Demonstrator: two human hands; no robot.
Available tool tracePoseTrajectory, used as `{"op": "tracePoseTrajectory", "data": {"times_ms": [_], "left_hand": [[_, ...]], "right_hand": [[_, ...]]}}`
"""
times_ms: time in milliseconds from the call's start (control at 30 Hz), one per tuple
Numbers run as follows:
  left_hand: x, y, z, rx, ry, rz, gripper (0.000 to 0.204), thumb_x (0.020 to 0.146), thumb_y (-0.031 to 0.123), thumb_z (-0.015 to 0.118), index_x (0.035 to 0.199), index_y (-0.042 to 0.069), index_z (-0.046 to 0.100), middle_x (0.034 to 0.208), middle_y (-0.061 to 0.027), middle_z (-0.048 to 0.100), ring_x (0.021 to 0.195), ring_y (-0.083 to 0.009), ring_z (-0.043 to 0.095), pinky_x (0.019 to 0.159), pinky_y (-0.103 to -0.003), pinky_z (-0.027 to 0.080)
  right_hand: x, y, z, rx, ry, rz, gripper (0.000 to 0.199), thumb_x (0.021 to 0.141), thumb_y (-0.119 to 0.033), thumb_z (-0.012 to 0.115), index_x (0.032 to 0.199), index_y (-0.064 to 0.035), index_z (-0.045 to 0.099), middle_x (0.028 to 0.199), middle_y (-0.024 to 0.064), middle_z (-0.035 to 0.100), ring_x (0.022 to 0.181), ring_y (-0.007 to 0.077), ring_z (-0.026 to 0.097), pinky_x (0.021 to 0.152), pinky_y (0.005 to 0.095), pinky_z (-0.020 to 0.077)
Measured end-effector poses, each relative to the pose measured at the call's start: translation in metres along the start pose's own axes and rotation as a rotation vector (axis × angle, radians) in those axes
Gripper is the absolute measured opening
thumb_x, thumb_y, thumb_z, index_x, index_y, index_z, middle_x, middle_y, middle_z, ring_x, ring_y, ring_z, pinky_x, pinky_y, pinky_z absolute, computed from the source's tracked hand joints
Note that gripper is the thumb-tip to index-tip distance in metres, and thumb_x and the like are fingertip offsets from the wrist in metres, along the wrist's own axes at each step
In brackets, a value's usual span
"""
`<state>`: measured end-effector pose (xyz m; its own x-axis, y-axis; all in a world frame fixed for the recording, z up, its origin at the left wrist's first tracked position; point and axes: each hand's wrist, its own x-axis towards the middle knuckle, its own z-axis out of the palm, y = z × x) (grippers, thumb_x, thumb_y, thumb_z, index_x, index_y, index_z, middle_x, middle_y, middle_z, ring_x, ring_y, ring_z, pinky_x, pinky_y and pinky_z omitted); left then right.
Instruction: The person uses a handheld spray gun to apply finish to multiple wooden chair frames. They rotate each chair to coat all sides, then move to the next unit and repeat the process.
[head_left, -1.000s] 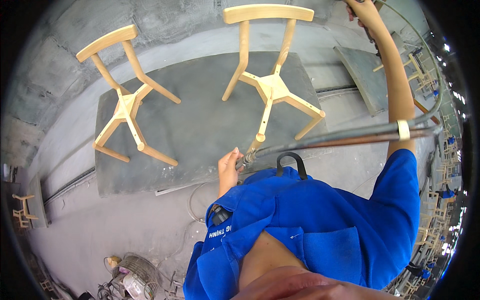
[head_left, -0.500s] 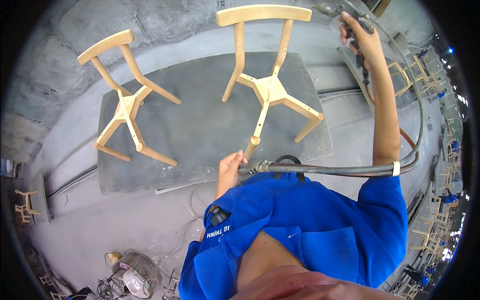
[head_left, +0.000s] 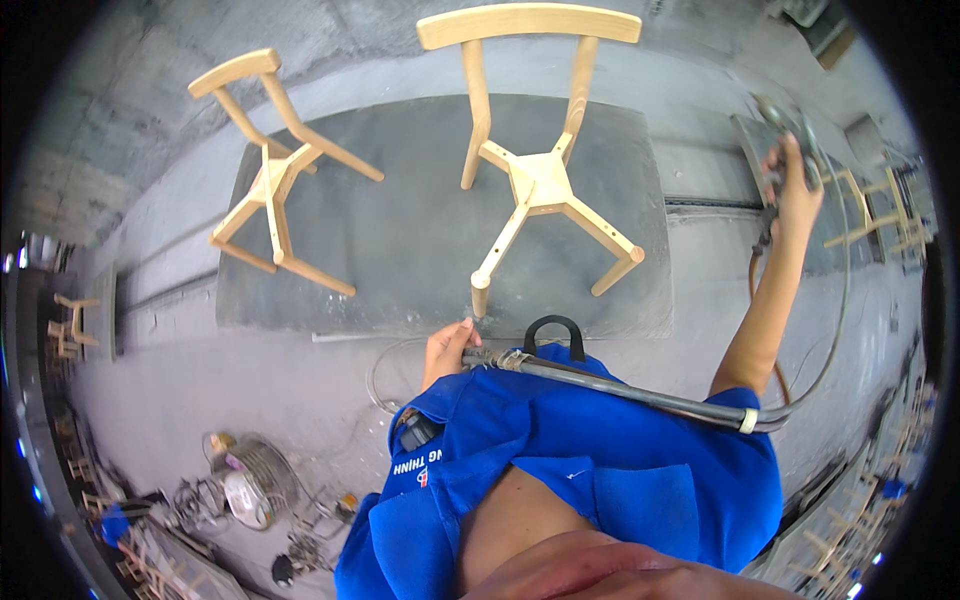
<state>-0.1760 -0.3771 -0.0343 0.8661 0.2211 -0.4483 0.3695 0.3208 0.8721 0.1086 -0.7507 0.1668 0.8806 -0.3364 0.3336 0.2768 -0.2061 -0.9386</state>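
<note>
Right hand (head_left: 795, 195) raised out to the side, fingers clenched around a grey metal spray gun (head_left: 790, 130). Left hand (head_left: 447, 348) grasps the dark bundled hose (head_left: 640, 395) at waist height, just below the near leg of the pale wooden chair frame (head_left: 540, 185) on the grey tabletop (head_left: 400, 240). Second wooden chair frame (head_left: 275, 185) well left.

Grey spray gun (head_left: 785, 125) aloft, hose (head_left: 640, 395) trailing.
</note>
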Motion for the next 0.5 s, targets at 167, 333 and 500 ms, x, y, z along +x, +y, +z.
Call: {"op": "tracePoseTrajectory", "data": {"times_ms": [167,333,500], "left_hand": [[-0.012,-0.008,0.050,0.148,0.053,0.018,0.041,0.102,0.033,0.057,0.075,0.003,0.066,0.068,0.0036,0.055,0.069,-0.0069,0.046,0.063,-0.027,0.035],[-0.045,-0.029,0.072,0.314,0.159,0.033,0.045,0.103,0.041,0.054,0.082,0.004,0.068,0.071,0.0028,0.058,0.071,-0.0071,0.049,0.065,-0.026,0.039],[-0.085,-0.033,0.058,0.528,0.032,0.209,0.047,0.103,0.046,0.049,0.094,0.005,0.070,0.082,-0.0115,0.069,0.079,-0.0251,0.066,0.073,-0.041,0.048]], "right_hand": [[0.013,0.104,-0.048,0.312,0.063,0.290,0.032,0.095,-0.034,0.068,0.108,-0.0048,0.064,0.084,0.0047,0.066,0.073,0.0157,0.067,0.045,0.0220,0.0383],[-0.054,0.204,-0.024,0.133,-0.242,0.623,0.033,0.095,-0.044,0.065,0.098,-0.0116,0.066,0.075,-0.0004,0.062,0.068,0.0101,0.060,0.050,0.0249,0.0359],[-0.180,0.195,0.045,0.292,-0.791,0.916,0.041,0.097,-0.050,0.060,0.106,-0.0100,0.063,0.084,0.0027,0.066,0.075,0.0132,0.065,0.048,0.0237,0.0377]]}}
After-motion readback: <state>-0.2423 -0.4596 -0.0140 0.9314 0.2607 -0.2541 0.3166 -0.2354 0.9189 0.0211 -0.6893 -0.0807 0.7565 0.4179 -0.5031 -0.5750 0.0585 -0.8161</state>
